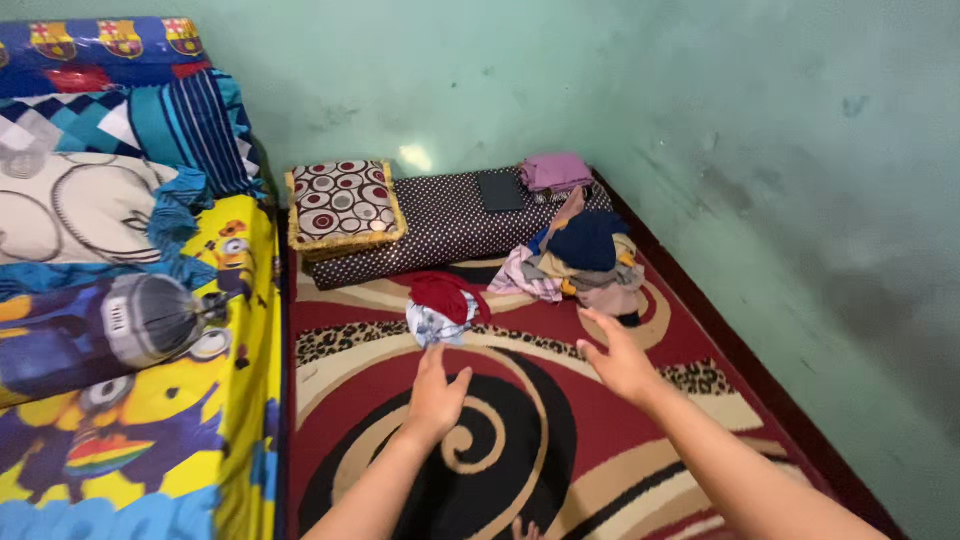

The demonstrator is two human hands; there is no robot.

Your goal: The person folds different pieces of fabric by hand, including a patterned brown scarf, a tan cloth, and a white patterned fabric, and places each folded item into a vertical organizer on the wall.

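Head view: left hand [436, 392] and right hand [620, 358] hover spread and empty over the rug [520, 440]; a red-and-white cloth bundle [443, 308] lies at twelve o'clock of the left, clothes pile [582, 258] at one o'clock.

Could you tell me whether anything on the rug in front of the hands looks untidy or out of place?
Yes. A loose heap of unfolded clothes sprawls over the rug by the far wall, and a smaller red-and-white bundle lies crumpled just beyond the left hand. The right hand is open, holding nothing.
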